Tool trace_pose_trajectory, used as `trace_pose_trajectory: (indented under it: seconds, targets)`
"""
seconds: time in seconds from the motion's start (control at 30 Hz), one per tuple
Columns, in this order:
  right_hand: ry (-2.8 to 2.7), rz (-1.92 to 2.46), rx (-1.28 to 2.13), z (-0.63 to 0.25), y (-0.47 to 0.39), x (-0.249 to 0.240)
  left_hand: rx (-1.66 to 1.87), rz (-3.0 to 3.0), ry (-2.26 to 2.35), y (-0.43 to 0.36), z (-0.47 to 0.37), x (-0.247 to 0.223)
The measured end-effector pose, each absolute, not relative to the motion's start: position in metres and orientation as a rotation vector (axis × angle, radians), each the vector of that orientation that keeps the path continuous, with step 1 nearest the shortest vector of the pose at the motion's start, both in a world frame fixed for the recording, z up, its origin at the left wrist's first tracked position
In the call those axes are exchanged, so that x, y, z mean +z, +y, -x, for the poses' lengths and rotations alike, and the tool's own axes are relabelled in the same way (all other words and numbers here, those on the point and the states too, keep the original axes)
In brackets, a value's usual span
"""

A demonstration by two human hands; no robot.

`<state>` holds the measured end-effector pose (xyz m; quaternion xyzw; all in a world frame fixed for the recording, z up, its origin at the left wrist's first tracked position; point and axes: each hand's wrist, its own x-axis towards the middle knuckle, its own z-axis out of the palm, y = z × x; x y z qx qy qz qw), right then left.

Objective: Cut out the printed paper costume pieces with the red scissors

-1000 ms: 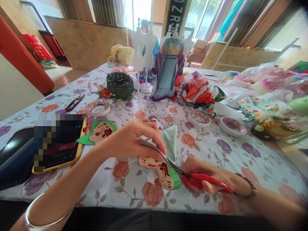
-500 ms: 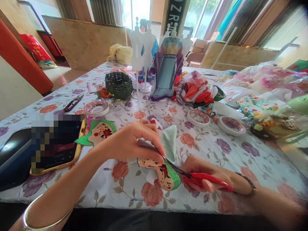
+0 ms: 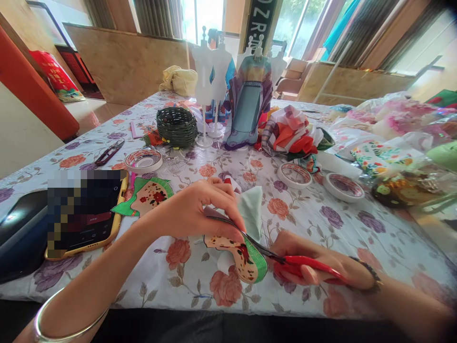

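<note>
Cutout [image 3: 246,257], a printed paper shape with green edge and red-brown pattern, sat low centre in the head view, held just above the floral tablecloth [image 3: 321,214]. Left hand [image 3: 200,209] pinched its upper edge, fingers closed on the paper, thumb underneath. Right hand [image 3: 310,264] gripped red-handled scissors [image 3: 285,259], fingers through the loops; blades met the cutout's green edge just beside the left fingertips, only slightly parted. A pale green cloth [image 3: 252,209] lay right behind the cutout, touching the left hand. A silver bangle [image 3: 64,324] was on the left wrist, a dark bracelet [image 3: 369,274] on the right. Left of the hands: a second cutout [image 3: 146,195] flat on the cloth, a phone [image 3: 85,209] in a yellow case just beside it, a dark tablet [image 3: 17,233] at the table edge. Further back: tape rolls [image 3: 144,159], two more [image 3: 295,175] [image 3: 344,186] on the right, snips [image 3: 109,152], a dark woven basket [image 3: 176,126], white mini mannequins [image 3: 210,71], one dressed in a blue-purple robe [image 3: 248,102], a fabric pile [image 3: 293,131]. Bagged flowery stuff [image 3: 396,138] crowded the right side, blurred.
</note>
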<state>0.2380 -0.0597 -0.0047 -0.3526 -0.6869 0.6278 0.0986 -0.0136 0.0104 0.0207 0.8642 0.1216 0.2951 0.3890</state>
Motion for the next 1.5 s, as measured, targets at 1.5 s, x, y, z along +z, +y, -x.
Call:
trace_pose_trajectory:
  seconds: [1.5]
  targets:
    - [-1.959, 0.887, 1.955, -0.241, -0.055, -0.017, 0.798, -2.237, 0.346, 0.009, 0.012, 0.021]
